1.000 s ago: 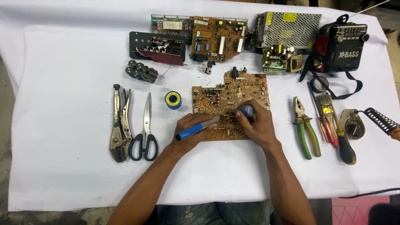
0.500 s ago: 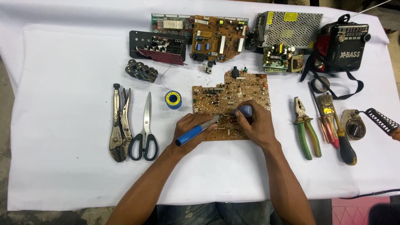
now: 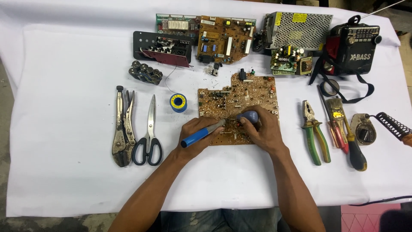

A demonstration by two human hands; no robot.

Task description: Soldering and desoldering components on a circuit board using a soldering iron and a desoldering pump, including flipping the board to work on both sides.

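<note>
The left hand (image 3: 198, 136) grips a blue tool (image 3: 201, 133); the right hand (image 3: 262, 131) covers a blue bulb (image 3: 249, 116), hiding part of the brown board (image 3: 240, 96).

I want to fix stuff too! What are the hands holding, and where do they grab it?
The left hand grips a blue-handled tool around its handle. The right hand pinches a rounded blue thing over the brown circuit board.

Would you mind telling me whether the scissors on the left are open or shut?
Shut: the scissors lie flat on the white cloth, blades together in one line, black handles side by side.
</note>
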